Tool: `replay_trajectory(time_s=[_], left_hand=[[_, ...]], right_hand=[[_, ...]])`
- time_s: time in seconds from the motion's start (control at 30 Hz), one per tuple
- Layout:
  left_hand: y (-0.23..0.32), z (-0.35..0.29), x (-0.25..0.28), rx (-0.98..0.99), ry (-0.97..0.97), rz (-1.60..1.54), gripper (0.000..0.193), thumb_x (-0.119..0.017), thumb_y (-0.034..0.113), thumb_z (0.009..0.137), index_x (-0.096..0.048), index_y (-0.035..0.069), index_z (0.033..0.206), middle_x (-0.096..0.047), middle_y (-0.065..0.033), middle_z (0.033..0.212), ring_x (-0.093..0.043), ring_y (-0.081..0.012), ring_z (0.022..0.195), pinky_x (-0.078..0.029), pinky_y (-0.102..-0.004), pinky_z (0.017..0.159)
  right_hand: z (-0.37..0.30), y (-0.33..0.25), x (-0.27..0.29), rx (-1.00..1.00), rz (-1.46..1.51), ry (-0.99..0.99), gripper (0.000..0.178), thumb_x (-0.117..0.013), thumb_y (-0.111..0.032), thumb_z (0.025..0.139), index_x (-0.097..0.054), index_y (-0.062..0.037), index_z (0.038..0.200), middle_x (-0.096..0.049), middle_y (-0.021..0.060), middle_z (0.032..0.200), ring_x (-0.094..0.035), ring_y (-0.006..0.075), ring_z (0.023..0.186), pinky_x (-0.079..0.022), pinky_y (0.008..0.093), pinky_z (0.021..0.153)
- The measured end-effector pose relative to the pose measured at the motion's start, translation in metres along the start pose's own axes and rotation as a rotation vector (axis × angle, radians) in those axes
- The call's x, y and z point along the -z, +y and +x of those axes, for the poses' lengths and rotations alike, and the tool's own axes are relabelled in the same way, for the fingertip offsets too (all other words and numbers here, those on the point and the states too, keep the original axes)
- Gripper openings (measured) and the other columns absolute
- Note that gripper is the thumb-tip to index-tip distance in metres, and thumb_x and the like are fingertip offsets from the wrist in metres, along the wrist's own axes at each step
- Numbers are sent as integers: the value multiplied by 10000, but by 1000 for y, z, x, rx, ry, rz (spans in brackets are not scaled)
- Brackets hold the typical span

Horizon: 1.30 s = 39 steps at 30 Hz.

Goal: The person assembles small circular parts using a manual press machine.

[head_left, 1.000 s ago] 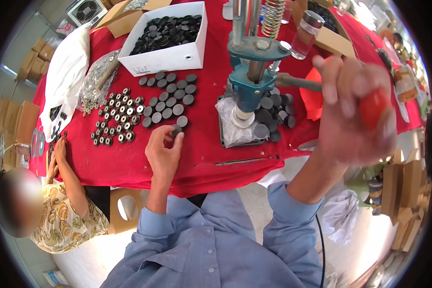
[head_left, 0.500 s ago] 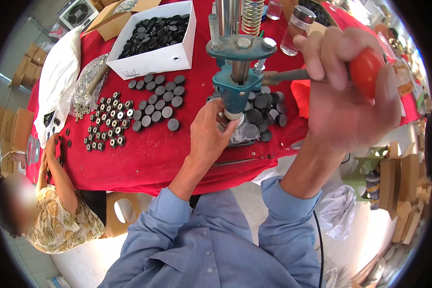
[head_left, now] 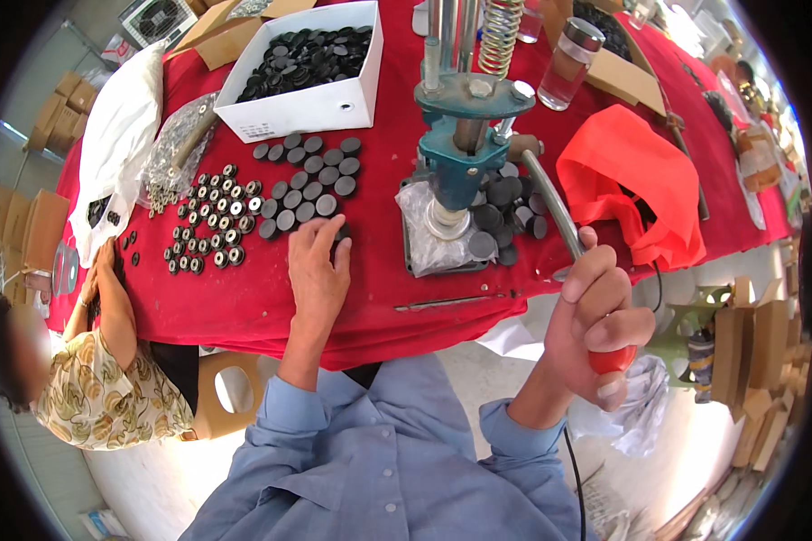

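Observation:
My left hand (head_left: 316, 279) is low over the red cloth, thumb and forefinger apart beside a dark round disc (head_left: 340, 232) partly hidden by the fingers; no firm hold shows. My right hand (head_left: 595, 316) is wrapped round the red knob (head_left: 613, 359) of the metal lever (head_left: 555, 207), which slopes down toward me. The lever belongs to a teal hand press (head_left: 460, 167) with a spring (head_left: 498, 41) on top. Under its ram, a pale round die (head_left: 447, 221) sits on a plastic-covered base (head_left: 421, 243).
Dark discs (head_left: 311, 191) and metal-centred round pieces (head_left: 212, 216) lie left of the press; loose discs (head_left: 496, 212) lie right. Behind stands a white box (head_left: 361, 99) of black discs. A red bag (head_left: 604, 162) and glass jar (head_left: 568, 68) are at right. Another person (head_left: 117, 379) works at far left.
My left hand has left the press die and moved left to the discs. My right hand has swung the lever down and toward me, its grip kept. The view has shifted slightly.

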<state>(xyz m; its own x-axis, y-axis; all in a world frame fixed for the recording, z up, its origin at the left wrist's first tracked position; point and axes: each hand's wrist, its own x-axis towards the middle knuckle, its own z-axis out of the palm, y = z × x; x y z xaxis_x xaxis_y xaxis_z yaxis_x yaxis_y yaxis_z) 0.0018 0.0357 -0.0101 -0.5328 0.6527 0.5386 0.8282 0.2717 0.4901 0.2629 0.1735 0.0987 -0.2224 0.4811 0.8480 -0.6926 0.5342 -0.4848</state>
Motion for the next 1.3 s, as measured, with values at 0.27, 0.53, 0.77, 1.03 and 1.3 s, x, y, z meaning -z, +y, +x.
replay_trajectory(time_s=[0.27, 0.53, 0.77, 1.03, 1.3], left_hand=[[18, 3, -14, 146, -22, -344, 317, -842, 55, 784, -746, 63, 1086, -720, -104, 1036, -679, -245, 863, -560, -354, 719], [79, 33, -31, 41, -34, -402, 596, -885, 39, 745, -587, 20, 1262, -750, -121, 1045, -672, -154, 782, -557, -287, 715], [87, 25, -41, 140, -102, -553, 631, -896, 123, 775, -569, 32, 1307, -732, -132, 1126, -713, -211, 866, -572, -316, 710], [86, 23, -61, 112, -105, -550, 748, -914, 183, 762, -555, 32, 1400, -698, -169, 1222, -732, -252, 1004, -579, -326, 732], [44, 38, -30, -76, 11, -316, 494, -858, 123, 788, -674, 27, 1237, -691, -145, 1252, -655, -333, 1068, -536, -412, 927]], right_hand=[[60, -2, 3, -73, 137, -134, 383, -625, -502, 895, -580, -128, 965, -421, 4, 713, -455, 222, 771, -339, 533, 1062], [142, 22, 3, -99, 139, -247, 438, -419, -415, 1015, -599, -17, 1037, -427, 10, 733, -446, 212, 760, -367, 503, 917], [147, 22, -5, -94, 198, -295, 443, -419, -411, 1017, -602, -7, 1031, -423, 12, 720, -441, 202, 749, -365, 508, 911], [141, 23, -1, -117, 194, -260, 461, -426, -437, 1005, -605, -13, 1031, -422, 5, 721, -435, 198, 739, -369, 504, 910], [66, 0, -6, -109, 148, -87, 308, -627, -468, 903, -561, -167, 902, -403, -7, 715, -436, 202, 714, -311, 571, 1120]])
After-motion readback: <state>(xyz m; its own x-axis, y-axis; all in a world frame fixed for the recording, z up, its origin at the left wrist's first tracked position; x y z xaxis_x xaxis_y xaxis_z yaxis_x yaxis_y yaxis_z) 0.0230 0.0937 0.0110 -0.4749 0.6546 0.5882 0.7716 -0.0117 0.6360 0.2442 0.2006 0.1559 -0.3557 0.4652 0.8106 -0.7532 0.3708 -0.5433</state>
